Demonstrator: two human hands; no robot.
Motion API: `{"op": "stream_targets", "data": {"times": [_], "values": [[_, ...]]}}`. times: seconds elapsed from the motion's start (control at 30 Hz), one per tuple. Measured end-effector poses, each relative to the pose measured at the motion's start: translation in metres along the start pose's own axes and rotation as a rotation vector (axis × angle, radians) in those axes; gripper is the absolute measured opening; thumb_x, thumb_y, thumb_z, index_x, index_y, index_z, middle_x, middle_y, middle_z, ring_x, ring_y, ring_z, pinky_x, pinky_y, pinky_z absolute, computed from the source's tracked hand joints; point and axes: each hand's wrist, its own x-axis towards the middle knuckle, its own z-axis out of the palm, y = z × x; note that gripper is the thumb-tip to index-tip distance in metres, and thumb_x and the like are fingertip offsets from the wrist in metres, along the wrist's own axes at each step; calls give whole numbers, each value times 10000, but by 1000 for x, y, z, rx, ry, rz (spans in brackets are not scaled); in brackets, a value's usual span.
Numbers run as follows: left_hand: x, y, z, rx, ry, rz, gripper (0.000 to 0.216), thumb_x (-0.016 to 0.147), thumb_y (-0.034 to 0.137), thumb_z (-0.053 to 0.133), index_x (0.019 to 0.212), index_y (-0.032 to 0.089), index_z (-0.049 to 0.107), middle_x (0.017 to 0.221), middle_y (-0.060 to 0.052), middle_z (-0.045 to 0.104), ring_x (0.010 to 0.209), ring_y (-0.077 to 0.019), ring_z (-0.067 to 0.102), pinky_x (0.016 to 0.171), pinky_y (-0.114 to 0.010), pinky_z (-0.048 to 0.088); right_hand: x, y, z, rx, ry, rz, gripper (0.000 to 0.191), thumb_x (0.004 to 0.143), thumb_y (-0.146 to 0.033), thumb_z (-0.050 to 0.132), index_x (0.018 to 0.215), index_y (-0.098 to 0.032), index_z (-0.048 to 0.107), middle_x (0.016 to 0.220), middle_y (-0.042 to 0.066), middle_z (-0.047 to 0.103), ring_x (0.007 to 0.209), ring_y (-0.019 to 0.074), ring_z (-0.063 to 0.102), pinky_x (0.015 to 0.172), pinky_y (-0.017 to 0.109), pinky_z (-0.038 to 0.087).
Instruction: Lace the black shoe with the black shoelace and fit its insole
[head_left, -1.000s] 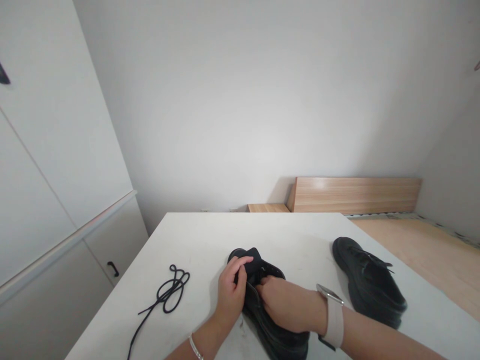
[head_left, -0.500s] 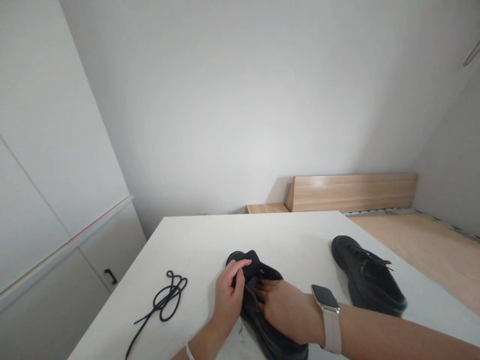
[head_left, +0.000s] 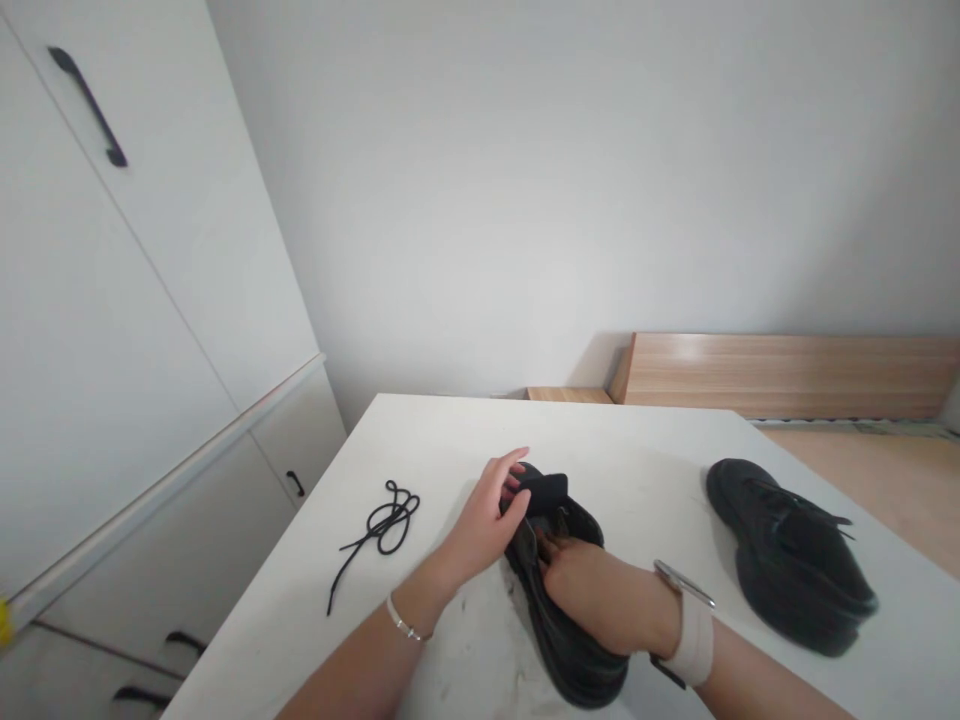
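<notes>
A black lace-up shoe (head_left: 562,650), its laces out and its tongue (head_left: 546,490) folded forward toward the toe, sits on the white table in front of me. My left hand (head_left: 491,510) holds the front of this shoe from the left side, thumb by the tongue and fingers over the toe. Through the shoe's opening reaches my right hand (head_left: 585,585); its fingers are mostly hidden inside, so their grip does not show. Left of the shoe lies a loose black shoelace (head_left: 390,520) in loops. A second black shoe (head_left: 787,560), laced, rests on the right.
The white table (head_left: 465,430) reaches toward a pale wall. White cabinets (head_left: 187,300) with dark handles stand along the left. Beyond the table's right edge are a wooden headboard (head_left: 795,370) and a bare bed board (head_left: 847,460).
My view has swung left and down a little, so things sit further right. My right hand has turned and gone deeper into the shoe; the left fingers have lifted somewhat off the tongue.
</notes>
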Motion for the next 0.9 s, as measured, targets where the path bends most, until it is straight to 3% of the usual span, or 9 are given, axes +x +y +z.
{"op": "stream_targets", "data": {"times": [0.1,0.2,0.33,0.4,0.47,0.6,0.67,0.77,0.9], "values": [[-23,5,-56,255,-76,-31,387,927,295,542,1309,238,511,1280,-98,577,1144,-226,576,986,-379,479,-8,-8,0,129,52,61,331,699,27,591,999,-18,724,1090,256,718,1011,327,702,916,375,556],[-57,-8,-115,587,-105,-238,263,905,271,540,1152,181,554,1126,-113,627,1066,-267,604,955,-417,471,-16,-16,3,256,122,166,370,750,75,507,1010,-74,724,1022,195,750,931,274,732,863,339,575],[-92,-34,-154,932,-147,-484,218,843,231,576,1036,128,574,1032,-151,640,992,-317,613,900,-445,461,-28,-21,2,318,169,282,475,746,14,620,1198,-127,664,1147,164,722,1020,324,701,912,459,569],[-100,-40,-156,964,-168,-497,97,872,226,508,892,158,575,936,-131,643,919,-303,621,848,-421,466,-35,-21,1,336,220,306,555,758,-30,662,1294,-162,605,1236,151,685,1077,338,675,930,513,561],[-102,-40,-152,973,-176,-479,144,895,216,435,795,194,537,883,-109,637,882,-286,620,821,-399,460,-43,-22,0,352,295,315,501,816,-78,644,1303,-182,597,1232,139,687,1059,324,683,900,518,579],[-95,-20,-142,955,-121,-470,177,935,270,342,820,228,469,756,-45,619,723,-244,630,690,-346,461,-56,-23,-2,349,554,275,324,924,-181,557,1239,-195,629,1167,124,710,995,297,700,842,485,604],[-88,1,-135,847,-43,-422,192,951,349,347,856,242,475,692,-5,614,632,-221,628,618,-316,460,-60,-26,-8,382,685,223,277,958,-197,509,1200,-204,645,1142,111,714,987,265,696,855,435,599],[-75,48,-115,638,51,-181,224,929,460,476,904,265,584,818,-15,702,747,-225,682,671,-305,508,-57,-33,-19,502,815,129,292,980,-179,487,1232,-234,624,1214,87,683,1086,206,655,944,345,556],[-58,110,-76,442,33,80,98,885,375,621,885,298,681,772,8,720,663,-199,679,607,-275,528,-41,-44,-32,703,918,52,373,942,-223,609,1312,-233,558,1232,80,664,1056,178,650,910,285,551]]}}
